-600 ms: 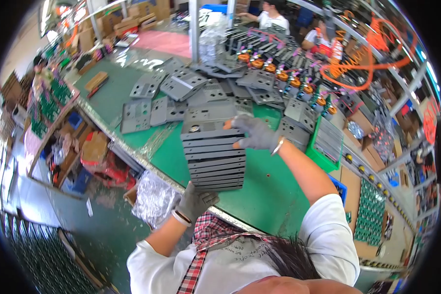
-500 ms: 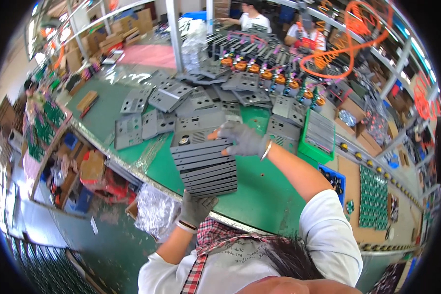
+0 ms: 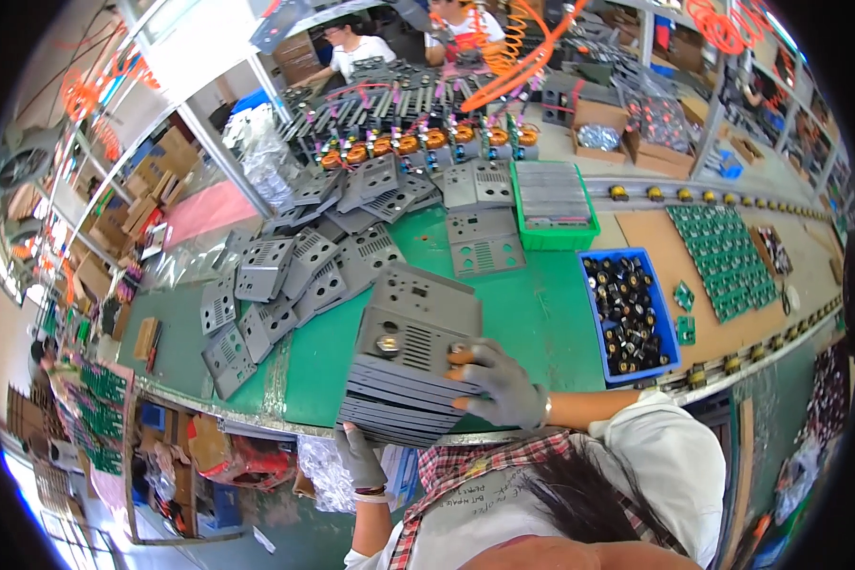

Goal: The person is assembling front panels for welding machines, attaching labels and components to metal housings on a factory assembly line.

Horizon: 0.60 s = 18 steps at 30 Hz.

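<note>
Since the earlier pictures, the view has swung rightward, and the neat stack of grey, metal-looking slotted panels (image 3: 418, 318) now sits more askew at the near edge of the green-topped desk (image 3: 551, 323). The grey-gloved right hand (image 3: 503, 389) has its grip curled on the stack's right side; the grey-gloved left hand (image 3: 361, 461) touches the lower left corner, though its grip is partly hidden and I cannot tell how closed it is. So the stack remains steadied between both hands, apart from the loose grey punched panels (image 3: 266, 266) beyond it.
</note>
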Tool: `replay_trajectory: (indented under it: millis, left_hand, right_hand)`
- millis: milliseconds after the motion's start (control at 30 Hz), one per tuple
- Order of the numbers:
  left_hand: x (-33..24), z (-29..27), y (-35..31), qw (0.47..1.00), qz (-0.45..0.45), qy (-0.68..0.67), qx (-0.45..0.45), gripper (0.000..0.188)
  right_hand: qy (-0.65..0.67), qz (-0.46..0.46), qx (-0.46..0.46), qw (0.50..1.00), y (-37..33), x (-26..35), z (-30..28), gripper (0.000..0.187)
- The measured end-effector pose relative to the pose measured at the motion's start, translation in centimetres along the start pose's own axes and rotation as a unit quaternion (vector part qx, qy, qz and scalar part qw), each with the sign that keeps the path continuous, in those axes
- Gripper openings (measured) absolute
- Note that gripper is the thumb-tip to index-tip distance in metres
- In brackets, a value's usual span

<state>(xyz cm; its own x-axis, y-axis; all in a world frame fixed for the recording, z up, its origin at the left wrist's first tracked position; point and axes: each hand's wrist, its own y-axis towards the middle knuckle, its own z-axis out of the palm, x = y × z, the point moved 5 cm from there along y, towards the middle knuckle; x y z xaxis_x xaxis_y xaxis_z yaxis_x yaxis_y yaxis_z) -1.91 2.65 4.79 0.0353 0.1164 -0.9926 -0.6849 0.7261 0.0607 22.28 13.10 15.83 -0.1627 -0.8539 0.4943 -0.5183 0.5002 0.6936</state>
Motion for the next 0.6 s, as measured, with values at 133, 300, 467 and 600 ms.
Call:
replay_trajectory:
  millis: [133, 300, 467, 600]
  left_hand:
    - [-3.9, 2.8, -0.2, 0.948, 0.13, 0.288, 0.047, 0.075]
    - [0.0, 6.6, -1.1, 0.931, 0.161, 0.312, 0.103, 0.091]
    - [0.4, 7.0, 3.3, 0.898, 0.225, 0.257, 0.277, 0.1]
    - [1.5, 8.6, 5.4, 0.763, 0.303, 0.353, 0.449, 0.092]
  right_hand:
    - [0.004, 0.118, -0.007, 0.993, -6.6, -2.4, -1.8, 0.052]
    - [-0.017, 0.335, 0.03, 0.942, -13.5, -6.2, -1.5, 0.073]
    - [0.191, 0.43, 0.035, 0.881, -13.5, -8.6, -3.0, 0.095]
    - [-0.053, 0.309, 0.083, 0.946, -13.8, -9.8, -2.7, 0.106]
